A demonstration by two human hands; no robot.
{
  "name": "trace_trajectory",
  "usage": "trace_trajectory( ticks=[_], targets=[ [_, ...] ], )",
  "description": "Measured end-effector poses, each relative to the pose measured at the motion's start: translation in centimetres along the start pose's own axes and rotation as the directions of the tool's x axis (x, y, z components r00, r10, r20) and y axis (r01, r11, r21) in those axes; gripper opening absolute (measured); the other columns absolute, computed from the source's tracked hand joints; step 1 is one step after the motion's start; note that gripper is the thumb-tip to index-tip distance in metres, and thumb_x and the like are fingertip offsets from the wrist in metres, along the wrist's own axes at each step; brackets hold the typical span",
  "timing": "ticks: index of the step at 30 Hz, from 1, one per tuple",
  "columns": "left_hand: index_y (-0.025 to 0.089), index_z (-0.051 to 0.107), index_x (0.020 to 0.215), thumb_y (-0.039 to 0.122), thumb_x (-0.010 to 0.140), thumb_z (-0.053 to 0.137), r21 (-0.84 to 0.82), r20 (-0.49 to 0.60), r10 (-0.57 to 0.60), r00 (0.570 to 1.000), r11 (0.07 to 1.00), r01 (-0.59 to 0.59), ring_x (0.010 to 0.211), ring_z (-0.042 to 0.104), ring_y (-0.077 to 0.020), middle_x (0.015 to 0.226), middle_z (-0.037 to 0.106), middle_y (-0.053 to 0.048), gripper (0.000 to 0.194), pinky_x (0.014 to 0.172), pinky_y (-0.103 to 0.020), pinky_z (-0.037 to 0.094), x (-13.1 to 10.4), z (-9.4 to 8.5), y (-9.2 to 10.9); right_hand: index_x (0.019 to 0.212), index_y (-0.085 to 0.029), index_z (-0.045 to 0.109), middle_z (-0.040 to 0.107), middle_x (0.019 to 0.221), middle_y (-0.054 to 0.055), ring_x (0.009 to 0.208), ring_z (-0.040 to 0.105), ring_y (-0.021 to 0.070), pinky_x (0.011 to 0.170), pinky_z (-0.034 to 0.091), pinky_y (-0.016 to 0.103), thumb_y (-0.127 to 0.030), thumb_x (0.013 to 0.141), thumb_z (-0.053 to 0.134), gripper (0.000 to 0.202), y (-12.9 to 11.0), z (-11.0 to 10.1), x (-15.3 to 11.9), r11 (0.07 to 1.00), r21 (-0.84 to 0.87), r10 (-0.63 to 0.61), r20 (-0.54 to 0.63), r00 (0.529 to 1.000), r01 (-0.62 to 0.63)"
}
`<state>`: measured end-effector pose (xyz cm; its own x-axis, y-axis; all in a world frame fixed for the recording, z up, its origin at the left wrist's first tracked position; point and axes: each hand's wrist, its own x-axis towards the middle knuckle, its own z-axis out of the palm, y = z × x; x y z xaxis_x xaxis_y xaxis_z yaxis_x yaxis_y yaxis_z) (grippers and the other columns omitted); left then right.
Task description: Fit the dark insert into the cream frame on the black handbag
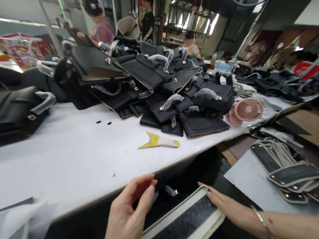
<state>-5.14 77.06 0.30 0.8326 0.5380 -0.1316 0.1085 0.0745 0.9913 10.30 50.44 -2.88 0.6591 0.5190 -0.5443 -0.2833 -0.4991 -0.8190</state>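
From here, I see the panel [176, 232] just in front of the table [70, 156], below its edge. The right hand [223, 203] lies flat against the panel's end, fingers nearly straight. The left hand [126, 214] curls by the other end, thumb near fingertips; I can't tell whether they pinch anything. Best keep that right palm steady and the panel clear of the table.

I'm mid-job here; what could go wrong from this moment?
The long black piece with cream borders might slip: the right grip touches its right end, while the left grip has its fingertips off it. The heaped black bags with plastic-wrapped handles could slide and nudge the round pink fan beside them, near the edge of the white table.
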Motion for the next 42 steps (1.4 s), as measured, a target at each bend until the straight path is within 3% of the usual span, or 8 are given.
trace_trajectory(
  ticks=[5,19,25,30,34,36,39,42],
  targets=[
    [0.02,0.072,0.111,0.063,0.069,0.077,-0.373,-0.322,-0.308,0.895,0.91,0.179,0.116,0.065,-0.0257,0.116,0.074,-0.006,0.06,0.096,-0.023,0.053,-5.7,-0.5,-5.1,0.135,-0.037,0.057,0.047,0.151,-0.005,0.142,0.037,0.0188,0.121,0.024,0.038,-0.067,0.089,0.056,0.055,1.9,1.1,-0.6,0.954,0.298,-0.036,0.035,0.999,0.024],
    [0.027,0.075,0.102,0.066,0.064,0.078,-0.675,-0.294,-0.603,0.742,0.68,0.285,0.123,0.059,-0.0363,0.115,0.075,-0.005,0.055,0.109,-0.049,0.043,-11.1,0.6,-14.3,0.126,-0.031,0.067,0.069,0.126,0.002,0.127,0.055,0.0277,0.118,0.03,0.045,-0.047,0.081,0.076,0.049,1.8,-0.2,-0.1,0.939,0.343,0.025,0.029,0.999,-0.033],
    [0.03,0.066,0.124,0.068,0.071,0.073,-0.782,-0.133,-0.505,0.853,0.582,0.223,0.129,0.055,-0.0336,0.129,0.068,-0.007,0.065,0.11,-0.047,0.04,-11.2,2.1,-16.2,0.139,-0.039,0.053,0.052,0.147,-0.005,0.14,0.042,0.0235,0.123,0.02,0.039,-0.059,0.084,0.066,0.06,3.4,0.5,0.5,0.986,0.147,-0.055,-0.122,0.991,0.073],
    [0.033,0.052,0.141,0.07,0.083,0.059,-0.869,-0.001,-0.361,0.933,0.462,0.178,0.141,0.041,-0.0312,0.148,0.052,-0.006,0.069,0.116,-0.048,0.031,-11.4,2.7,-16.6,0.138,-0.032,0.057,0.059,0.141,0.002,0.132,0.051,0.0311,0.115,0.039,0.042,-0.064,0.086,0.056,0.061,4.8,-0.7,1.4,0.962,-0.203,-0.226,-0.213,0.95,0.184],
    [0.029,0.052,0.141,0.065,0.087,0.058,-0.86,-0.034,-0.321,0.946,0.493,0.136,0.142,0.039,-0.0304,0.146,0.055,-0.008,0.065,0.118,-0.046,0.028,-11.6,2.5,-15.8,0.122,-0.031,0.067,0.067,0.125,0.004,0.117,0.06,0.0316,0.112,0.041,0.046,-0.049,0.086,0.064,0.04,2.7,1.4,0.2,0.706,-0.553,-0.658,-0.281,0.698,0.442],
    [0.029,0.052,0.141,0.066,0.085,0.06,-0.855,-0.029,-0.306,0.951,0.501,0.135,0.143,0.039,-0.0309,0.146,0.055,-0.008,0.067,0.118,-0.047,0.028,-11.5,2.3,-15.3,0.115,-0.031,0.067,0.068,0.115,0.003,0.105,0.064,0.0243,0.105,0.045,0.037,-0.038,0.091,0.062,0.025,0.7,4.7,-1.1,0.425,-0.628,-0.868,-0.077,0.491,0.653],
    [0.026,0.055,0.139,0.066,0.084,0.062,-0.858,-0.014,-0.283,0.959,0.496,0.134,0.142,0.041,-0.0303,0.146,0.055,-0.008,0.068,0.119,-0.045,0.028,-11.3,2.2,-14.7,0.116,-0.028,0.064,0.067,0.11,0.003,0.098,0.065,0.018,0.088,0.052,0.025,-0.024,0.095,0.057,0.022,-2.3,10.5,-2.5,0.144,-0.473,-0.877,0.346,0.334,0.869],
    [0.024,0.062,0.133,0.062,0.087,0.06,-0.855,-0.013,-0.26,0.965,0.503,0.125,0.142,0.04,-0.0285,0.144,0.057,-0.008,0.06,0.121,-0.041,0.025,-11.3,2.2,-14.2,0.11,-0.025,0.061,0.064,0.105,0.005,0.094,0.063,0.0204,0.081,0.054,0.032,-0.012,0.092,0.053,0.023,-3.8,14.7,-2.7,0.177,-0.414,-0.701,0.584,0.41,0.893]
  ],
)
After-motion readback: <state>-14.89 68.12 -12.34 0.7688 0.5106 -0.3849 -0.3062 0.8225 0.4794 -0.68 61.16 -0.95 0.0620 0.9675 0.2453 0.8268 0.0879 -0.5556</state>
